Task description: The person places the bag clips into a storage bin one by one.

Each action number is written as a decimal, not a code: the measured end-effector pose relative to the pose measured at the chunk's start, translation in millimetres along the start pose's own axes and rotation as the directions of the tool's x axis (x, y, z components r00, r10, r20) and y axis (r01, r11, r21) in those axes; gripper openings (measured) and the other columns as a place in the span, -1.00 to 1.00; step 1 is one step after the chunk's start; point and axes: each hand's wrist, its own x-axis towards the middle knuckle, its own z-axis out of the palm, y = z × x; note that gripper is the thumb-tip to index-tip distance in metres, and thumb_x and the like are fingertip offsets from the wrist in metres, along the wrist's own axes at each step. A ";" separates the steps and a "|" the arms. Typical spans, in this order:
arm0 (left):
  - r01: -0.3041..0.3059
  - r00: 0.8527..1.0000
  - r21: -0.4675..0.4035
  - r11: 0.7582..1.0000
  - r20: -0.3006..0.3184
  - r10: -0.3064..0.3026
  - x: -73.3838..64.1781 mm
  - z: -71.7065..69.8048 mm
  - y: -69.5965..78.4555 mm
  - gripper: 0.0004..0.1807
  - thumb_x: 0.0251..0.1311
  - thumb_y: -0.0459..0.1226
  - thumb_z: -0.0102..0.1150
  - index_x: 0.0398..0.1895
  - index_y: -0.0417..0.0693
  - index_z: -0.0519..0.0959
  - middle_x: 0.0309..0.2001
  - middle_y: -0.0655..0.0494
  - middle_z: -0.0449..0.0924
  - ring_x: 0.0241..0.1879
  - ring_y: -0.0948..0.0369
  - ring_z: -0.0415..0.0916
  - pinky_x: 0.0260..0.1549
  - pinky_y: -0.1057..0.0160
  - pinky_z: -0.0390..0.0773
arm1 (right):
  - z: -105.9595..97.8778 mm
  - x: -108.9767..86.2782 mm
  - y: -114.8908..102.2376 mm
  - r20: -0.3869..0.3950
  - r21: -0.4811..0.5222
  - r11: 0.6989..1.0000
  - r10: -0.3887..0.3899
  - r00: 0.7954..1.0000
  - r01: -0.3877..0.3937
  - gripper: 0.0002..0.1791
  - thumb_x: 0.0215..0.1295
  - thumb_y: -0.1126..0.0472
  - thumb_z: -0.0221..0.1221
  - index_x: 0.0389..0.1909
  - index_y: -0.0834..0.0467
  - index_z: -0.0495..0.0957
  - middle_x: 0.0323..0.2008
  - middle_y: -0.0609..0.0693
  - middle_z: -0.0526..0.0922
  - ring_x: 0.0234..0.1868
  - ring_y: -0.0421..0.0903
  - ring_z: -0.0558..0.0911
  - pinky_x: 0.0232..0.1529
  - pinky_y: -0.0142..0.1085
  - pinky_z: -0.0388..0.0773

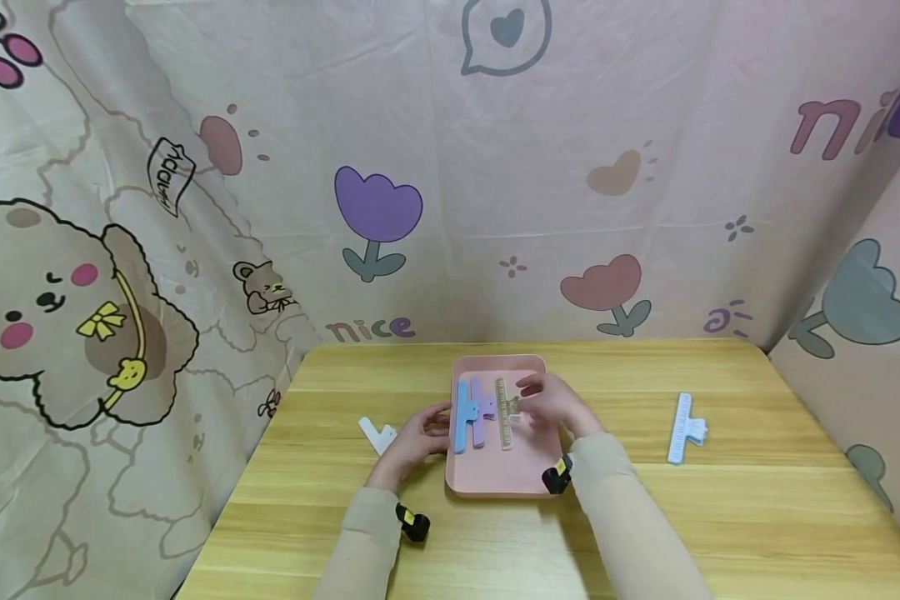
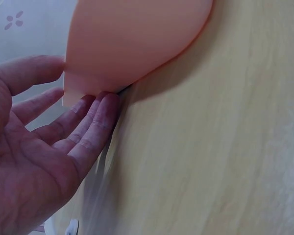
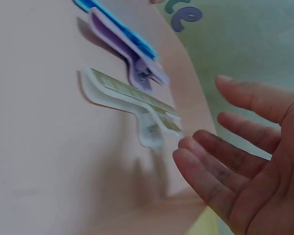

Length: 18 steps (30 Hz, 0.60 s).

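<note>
A pink tray with rounded corners lies flat on the wooden counter, in the middle of it and close to the person. In its far half 3 long sealing clips lie side by side, lengthwise: a blue clip at the left, a purple clip touching it, and a cream clip with a green ruler strip just to their right. In the right wrist view the cream clip rests on its white handle, apart from the purple one.

The right hand hovers over the tray just beside the cream clip, fingers spread and nearly straight, holding nothing. The left hand is open too; its straight fingertips touch the tray's left edge where it meets the counter.

A small white clip lies on the counter just left of the left hand. A pale blue clip lies well apart on the right. A pink cartoon-printed cloth hangs behind and to both sides. Nothing stands between either hand and the clips.
</note>
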 end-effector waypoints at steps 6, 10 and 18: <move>-0.001 1.000 0.004 1.000 0.001 0.001 0.3 0.8 0.4 -0.22 0.19 -0.52 0.22 0.47 -0.30 0.13 0.24 -0.36 0.33 0.15 -0.18 0.45 -0.03 0.09 0.60 | -17.7 -9.9 0.0 -0.005 0.114 0.991 -0.072 0.997 0.072 -0.44 0.20 0.29 0.32 0.20 0.41 0.43 0.06 0.35 0.54 -0.10 0.05 0.61 -0.10 -0.03 0.63; 0.002 1.000 0.013 1.000 -0.005 -0.002 0.5 1.4 0.7 -0.22 0.18 -0.53 0.22 0.47 -0.29 0.15 0.24 -0.36 0.33 0.14 -0.18 0.45 -0.04 0.10 0.60 | -30.5 -18.1 1.6 -0.017 0.144 0.984 -0.107 0.994 0.109 -0.42 0.21 0.24 0.33 0.20 0.40 0.42 0.06 0.36 0.53 -0.04 0.08 0.59 -0.08 -0.07 0.63; 0.007 1.000 0.016 1.000 -0.015 -0.006 1.4 2.4 0.2 -0.23 0.19 -0.53 0.22 0.47 -0.28 0.16 0.24 -0.34 0.34 0.15 -0.18 0.45 -0.03 0.10 0.60 | -53.4 -41.6 6.6 -0.031 0.209 0.967 -0.143 0.989 0.147 -0.38 0.25 0.25 0.31 0.26 0.41 0.35 0.10 0.40 0.48 0.07 0.21 0.56 -0.03 -0.03 0.61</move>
